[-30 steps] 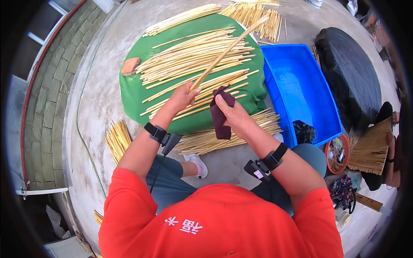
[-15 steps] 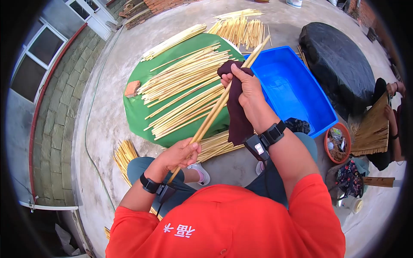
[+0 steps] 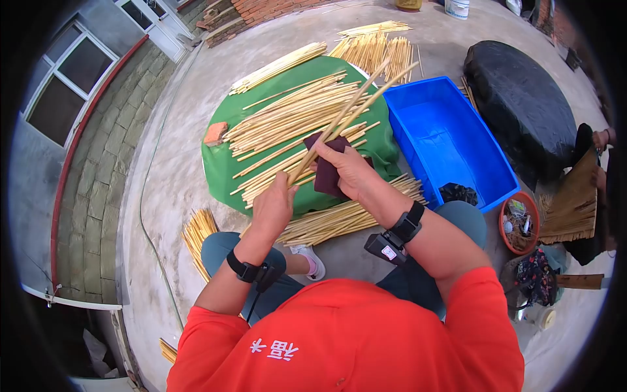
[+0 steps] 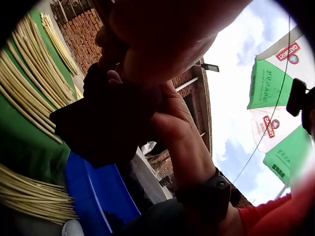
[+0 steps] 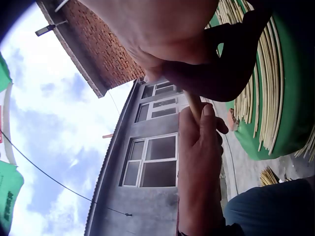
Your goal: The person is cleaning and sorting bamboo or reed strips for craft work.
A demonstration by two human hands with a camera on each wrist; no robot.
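Note:
My left hand (image 3: 273, 201) grips the near ends of two long pale stalks (image 3: 386, 89), which slant up and away to the right. Their far ends spread apart over the green-covered round table. My right hand (image 3: 347, 171) holds a dark maroon cloth (image 3: 328, 178) against the stalks, just beyond the left hand, with its thumb on top. In the right wrist view, the left hand (image 5: 199, 152) closes round a stalk end (image 5: 193, 105) beside the cloth. The left wrist view shows the cloth (image 4: 98, 128) hanging in shadow below the fingers.
Rows of stalks (image 3: 294, 117) lie on the green cover (image 3: 219, 171), with a brick piece (image 3: 215, 134) at its left. A blue tub (image 3: 450, 144) stands to the right, near a black-covered mound (image 3: 519, 104) and an orange basin (image 3: 520, 225). Another person works at far right.
The right hand brought the cloth onto the stalks, farther up, then came back down close to the left hand. The left hand dropped toward the body, then rose again. The stalks' far ends have separated.

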